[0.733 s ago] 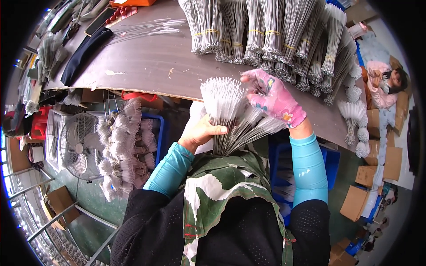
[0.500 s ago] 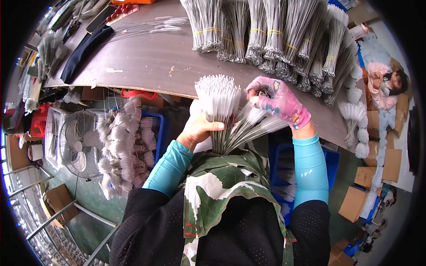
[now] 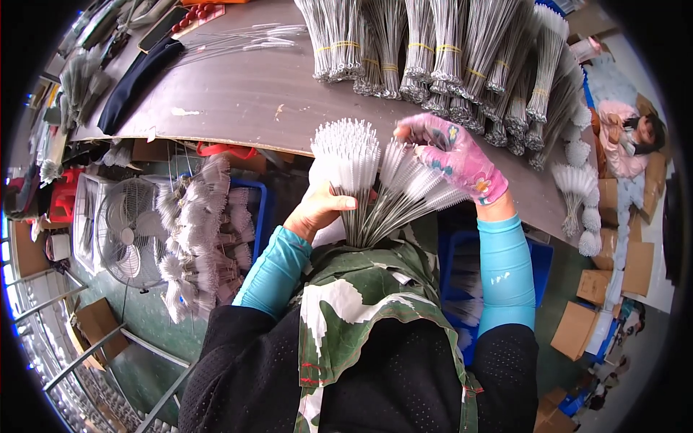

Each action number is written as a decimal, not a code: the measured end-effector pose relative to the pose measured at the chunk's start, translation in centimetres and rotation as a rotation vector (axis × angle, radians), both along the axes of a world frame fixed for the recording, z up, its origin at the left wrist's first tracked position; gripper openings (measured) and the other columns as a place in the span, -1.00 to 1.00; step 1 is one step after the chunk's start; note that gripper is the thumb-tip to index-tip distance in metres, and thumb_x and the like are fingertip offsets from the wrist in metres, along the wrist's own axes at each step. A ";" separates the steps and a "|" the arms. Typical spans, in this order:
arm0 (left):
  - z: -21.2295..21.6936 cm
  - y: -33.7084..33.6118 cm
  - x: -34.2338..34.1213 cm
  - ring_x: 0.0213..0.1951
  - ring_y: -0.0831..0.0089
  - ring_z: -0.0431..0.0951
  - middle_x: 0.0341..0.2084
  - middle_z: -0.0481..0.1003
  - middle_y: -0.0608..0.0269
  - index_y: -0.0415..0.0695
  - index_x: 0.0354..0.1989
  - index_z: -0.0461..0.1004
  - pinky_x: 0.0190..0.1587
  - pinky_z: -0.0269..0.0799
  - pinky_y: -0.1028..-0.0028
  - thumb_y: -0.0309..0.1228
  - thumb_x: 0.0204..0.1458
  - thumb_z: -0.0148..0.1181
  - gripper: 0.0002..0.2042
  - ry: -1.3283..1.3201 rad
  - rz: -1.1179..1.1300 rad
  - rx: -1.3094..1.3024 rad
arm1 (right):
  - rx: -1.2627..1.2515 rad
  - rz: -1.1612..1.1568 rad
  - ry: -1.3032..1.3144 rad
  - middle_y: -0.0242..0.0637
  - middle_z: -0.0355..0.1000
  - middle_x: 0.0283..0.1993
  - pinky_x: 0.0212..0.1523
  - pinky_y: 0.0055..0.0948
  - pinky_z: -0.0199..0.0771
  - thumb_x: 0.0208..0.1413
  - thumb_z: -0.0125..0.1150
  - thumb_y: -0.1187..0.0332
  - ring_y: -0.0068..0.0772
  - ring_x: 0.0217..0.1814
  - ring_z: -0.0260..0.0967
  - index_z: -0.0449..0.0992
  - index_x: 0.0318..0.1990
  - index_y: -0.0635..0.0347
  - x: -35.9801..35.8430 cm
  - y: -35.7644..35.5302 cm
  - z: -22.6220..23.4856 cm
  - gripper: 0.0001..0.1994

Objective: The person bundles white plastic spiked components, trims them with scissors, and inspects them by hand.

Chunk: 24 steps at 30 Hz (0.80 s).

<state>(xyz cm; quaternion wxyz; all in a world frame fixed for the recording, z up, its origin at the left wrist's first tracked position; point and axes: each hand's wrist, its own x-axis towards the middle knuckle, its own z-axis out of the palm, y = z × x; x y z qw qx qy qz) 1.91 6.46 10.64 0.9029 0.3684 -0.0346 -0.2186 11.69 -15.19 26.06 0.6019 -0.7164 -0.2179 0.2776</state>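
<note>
My bare left hand (image 3: 319, 209) is closed round an upright bundle of thin wire brushes (image 3: 346, 155) with white bristles, its thumb across the wire stems. More of these brushes (image 3: 419, 184) fan out to the right from the same low spot, leaning away from the bundle. My right hand (image 3: 458, 159), in a pink flowered glove with bare fingertips, is over the bristle tips of the leaning brushes. Its index finger and thumb are apart, with nothing visible between them; the other fingers are curled. The lower stem ends rest against my camouflage apron (image 3: 361, 281).
Banded bundles of wire brushes (image 3: 447, 58) crowd the far side of the table (image 3: 238, 94). Loose brushes (image 3: 245, 43) and a dark cloth sleeve (image 3: 137, 86) lie left. A fan (image 3: 130, 234) and hanging brush bundles (image 3: 206, 231) stand below left. A person (image 3: 624, 137) sits far right.
The held bundle has shifted slightly left, widening its gap from the leaning brushes. My right hand has risen slightly, and its curled index finger and thumb have spread apart.
</note>
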 end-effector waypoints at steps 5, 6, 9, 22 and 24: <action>-0.1 0.2 0.0 -0.10 0.29 0.50 -0.18 0.50 0.13 -0.26 0.04 0.36 0.02 0.39 0.32 -0.30 -0.34 0.50 -0.31 0.063 0.006 -0.051 | 0.012 0.052 -0.001 -0.32 0.45 -0.29 -0.02 -0.48 0.38 -0.03 0.03 0.58 -0.49 -0.17 0.41 0.50 -0.28 0.28 0.6 -1.1 -0.2 -0.84; 0.1 0.2 0.0 -0.10 0.30 0.50 -0.18 0.50 0.13 -0.26 0.04 0.37 0.02 0.39 0.33 -0.31 -0.34 0.50 -0.32 0.039 0.013 -0.053 | 0.082 0.079 0.019 -0.32 0.45 -0.32 -0.05 -0.48 0.39 -0.04 0.03 0.56 -0.48 -0.21 0.42 0.50 -0.28 0.29 0.5 -1.3 -0.2 -0.84; 1.0 -0.4 0.3 -0.12 0.33 0.51 -0.18 0.51 0.13 -0.25 0.05 0.36 0.00 0.41 0.34 -0.35 -0.33 0.48 -0.33 0.017 0.051 0.063 | 0.065 0.100 0.015 -0.36 0.44 -0.34 -0.08 -0.52 0.39 0.01 0.04 0.51 -0.51 -0.20 0.42 0.49 -0.27 0.31 0.4 -1.5 -0.2 -0.85; 6.0 -3.3 -0.1 0.02 0.38 0.42 -0.06 0.47 0.24 -0.22 0.12 0.32 0.15 0.27 0.36 -0.53 -0.21 0.43 -0.37 -0.009 0.040 0.257 | -0.295 -0.100 -0.517 -0.32 0.52 -0.30 -0.35 -0.60 0.43 0.29 -0.03 0.09 -0.59 -0.32 0.44 0.53 -0.26 0.23 5.0 5.9 0.0 -0.64; 5.2 -2.9 -0.3 0.03 0.38 0.41 -0.03 0.45 0.23 -0.22 0.14 0.29 0.15 0.26 0.36 -0.51 -0.21 0.43 -0.35 -0.014 0.100 0.272 | -0.286 -0.115 -0.032 -0.31 0.51 -0.29 -0.27 -0.57 0.44 0.28 -0.02 0.06 -0.56 -0.28 0.44 0.54 -0.26 0.24 4.1 5.3 -1.1 -0.60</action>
